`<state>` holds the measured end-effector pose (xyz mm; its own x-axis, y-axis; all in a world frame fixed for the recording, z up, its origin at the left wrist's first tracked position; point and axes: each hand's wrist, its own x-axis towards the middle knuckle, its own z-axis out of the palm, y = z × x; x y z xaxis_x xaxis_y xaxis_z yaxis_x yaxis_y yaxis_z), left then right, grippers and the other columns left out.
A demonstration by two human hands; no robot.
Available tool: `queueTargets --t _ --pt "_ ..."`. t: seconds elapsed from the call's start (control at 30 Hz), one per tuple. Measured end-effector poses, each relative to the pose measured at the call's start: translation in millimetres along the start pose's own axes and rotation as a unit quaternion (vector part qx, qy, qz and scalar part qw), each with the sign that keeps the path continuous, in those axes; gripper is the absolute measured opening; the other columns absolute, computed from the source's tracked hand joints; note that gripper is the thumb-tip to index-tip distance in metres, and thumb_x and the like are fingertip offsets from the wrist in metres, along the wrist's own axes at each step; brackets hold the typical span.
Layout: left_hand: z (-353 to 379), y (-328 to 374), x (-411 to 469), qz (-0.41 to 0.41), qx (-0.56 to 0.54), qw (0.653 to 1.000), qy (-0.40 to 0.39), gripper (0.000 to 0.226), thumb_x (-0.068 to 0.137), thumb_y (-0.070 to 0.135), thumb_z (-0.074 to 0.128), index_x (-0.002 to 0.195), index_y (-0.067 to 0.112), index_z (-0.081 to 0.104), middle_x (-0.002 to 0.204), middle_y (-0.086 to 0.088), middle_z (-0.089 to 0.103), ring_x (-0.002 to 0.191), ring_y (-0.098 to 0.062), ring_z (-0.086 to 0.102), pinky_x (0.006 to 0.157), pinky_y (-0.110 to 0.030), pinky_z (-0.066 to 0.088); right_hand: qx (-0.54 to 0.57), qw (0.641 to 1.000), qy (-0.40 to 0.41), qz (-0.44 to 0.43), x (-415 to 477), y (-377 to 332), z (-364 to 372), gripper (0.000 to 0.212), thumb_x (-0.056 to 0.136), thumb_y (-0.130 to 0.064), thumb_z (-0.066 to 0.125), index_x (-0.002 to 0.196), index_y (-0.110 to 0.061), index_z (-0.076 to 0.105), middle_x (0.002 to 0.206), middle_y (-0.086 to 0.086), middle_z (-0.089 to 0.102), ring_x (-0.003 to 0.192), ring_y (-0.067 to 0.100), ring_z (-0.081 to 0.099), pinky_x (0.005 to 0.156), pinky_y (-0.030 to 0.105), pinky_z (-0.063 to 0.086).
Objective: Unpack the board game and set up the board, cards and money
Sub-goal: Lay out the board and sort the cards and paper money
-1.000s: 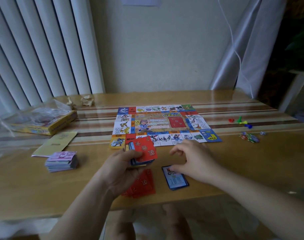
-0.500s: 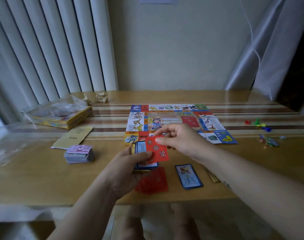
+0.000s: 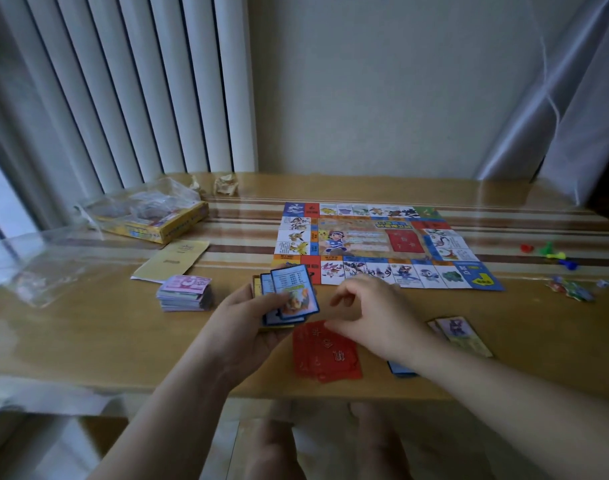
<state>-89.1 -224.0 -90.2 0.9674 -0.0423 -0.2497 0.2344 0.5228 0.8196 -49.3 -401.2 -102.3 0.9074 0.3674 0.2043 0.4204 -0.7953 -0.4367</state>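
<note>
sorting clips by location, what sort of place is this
Most likely a room in a home: a glossy wooden table against a plain wall, vertical blinds at a window on the left, a curtain on the right, and a game board laid out for play.

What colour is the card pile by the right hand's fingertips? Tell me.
The card pile is red with pale markings; head view shows it.

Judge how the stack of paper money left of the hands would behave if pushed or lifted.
The money stack looks loose, with uneven edges, so a push would probably shear it. Its thin notes would likely flop if lifted singly. On the glossy table it may slide easily.
</note>
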Motion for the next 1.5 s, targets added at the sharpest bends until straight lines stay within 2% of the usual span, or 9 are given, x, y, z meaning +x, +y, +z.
queueTargets --t 0.1,0.2,0.5,0.7,0.9,1.0,1.13,1.27,1.5 --pt "9.2 -5.0 -1.3 -0.001 0.020 0.999 -0.032 0.020 0.088 -0.001 0.052 0.106 0.005 0.057 0.082 -0.016 0.073 0.074 -0.024 0.072 0.061 -0.032 0.060 0.199 0.979 0.036 0.030 3.7 0.4 -17.9 0.007 0.093 -0.025 0.057 0.096 -0.024 0.062 0.085 -0.014 0.057 0.073 -0.004 0.051 0.070 0.012 0.039" --pt "20.7 -10.4 -0.5 -0.011 0.049 0.997 -0.061 0.025 0.082 0.001 0.058 0.106 0.008 0.058 0.091 -0.017 0.073 0.082 -0.026 0.071 0.069 -0.036 0.060 0.328 0.943 0.023 0.058 5.3 0.0 -32.5 0.017 0.095 -0.032 0.051 0.098 -0.025 0.065 0.088 -0.006 0.065 0.065 -0.004 0.055 0.067 0.017 0.041" --pt "50.8 -25.5 5.8 0.006 0.104 0.992 -0.063 0.027 0.078 0.007 0.067 0.104 0.006 0.060 0.094 -0.015 0.073 0.089 -0.028 0.071 0.077 -0.037 0.058 0.352 0.931 0.004 0.101 -2.9 21.3 -36.7 0.009 0.086 -0.025 0.067 0.086 -0.017 0.070 0.092 0.012 0.072 0.087 0.025 0.069 0.084 0.040 0.054" --pt "56.9 -25.4 3.2 -0.023 0.062 0.993 -0.096 0.017 0.091 0.006 0.052 0.107 0.005 0.058 0.094 -0.015 0.073 0.087 -0.027 0.071 0.074 -0.036 0.059 0.362 0.924 0.031 0.117 -7.7 32.7 -47.4 0.006 0.087 -0.020 0.066 0.090 -0.017 0.071 0.089 0.002 0.074 0.084 0.013 0.071 0.073 0.028 0.053" --pt "58.7 -28.5 7.8 0.002 0.066 0.995 -0.070 0.022 0.089 0.005 0.058 0.111 0.004 0.057 0.097 -0.016 0.072 0.090 -0.029 0.071 0.072 -0.036 0.060 0.361 0.924 0.031 0.126 -11.2 32.7 -53.0 0.014 0.084 -0.024 0.069 0.088 -0.011 0.069 0.091 0.011 0.073 0.089 0.023 0.070 0.090 0.045 0.053" --pt "56.7 -28.5 10.4 -0.001 0.056 0.997 -0.048 0.018 0.089 0.006 0.057 0.107 0.004 0.058 0.095 -0.015 0.073 0.085 -0.028 0.071 0.067 -0.034 0.060 0.358 0.925 0.028 0.125 -12.5 34.4 -57.8 0.004 0.086 -0.019 0.067 0.085 -0.016 0.068 0.086 0.004 0.075 0.083 0.012 0.071 0.084 0.034 0.055" --pt "47.5 -21.4 17.5 0.022 0.003 1.000 0.002 0.012 0.090 0.004 0.055 0.100 0.008 0.061 0.093 -0.014 0.072 0.081 -0.025 0.068 0.072 -0.036 0.054 0.276 0.952 -0.004 0.134 -17.3 42.2 -61.0 0.008 0.086 -0.018 0.068 0.092 -0.022 0.063 0.084 -0.007 0.073 0.076 -0.001 0.068 0.066 0.017 0.053" --pt "42.1 -14.1 19.7 0.031 -0.035 0.999 0.012 0.011 0.092 0.002 0.052 0.099 0.007 0.059 0.091 -0.014 0.070 0.077 -0.022 0.067 0.074 -0.034 0.054 0.148 0.977 -0.090 0.121 -28.7 44.6 -52.9 0.012 0.086 -0.019 0.069 0.094 -0.024 0.061 0.049 -0.017 0.055 0.046 -0.010 0.052 0.049 0.011 0.039" --pt "47.1 -23.4 18.8 -0.002 0.003 1.000 -0.004 0.013 0.090 0.004 0.055 0.102 0.007 0.060 0.092 -0.014 0.072 0.076 -0.021 0.069 0.062 -0.029 0.058 -0.109 0.990 -0.012 0.083 -34.7 45.7 -39.8 0.021 0.079 -0.050 0.067 0.094 -0.041 0.056 0.088 -0.017 0.052 0.087 0.000 0.049 0.085 0.026 0.032"
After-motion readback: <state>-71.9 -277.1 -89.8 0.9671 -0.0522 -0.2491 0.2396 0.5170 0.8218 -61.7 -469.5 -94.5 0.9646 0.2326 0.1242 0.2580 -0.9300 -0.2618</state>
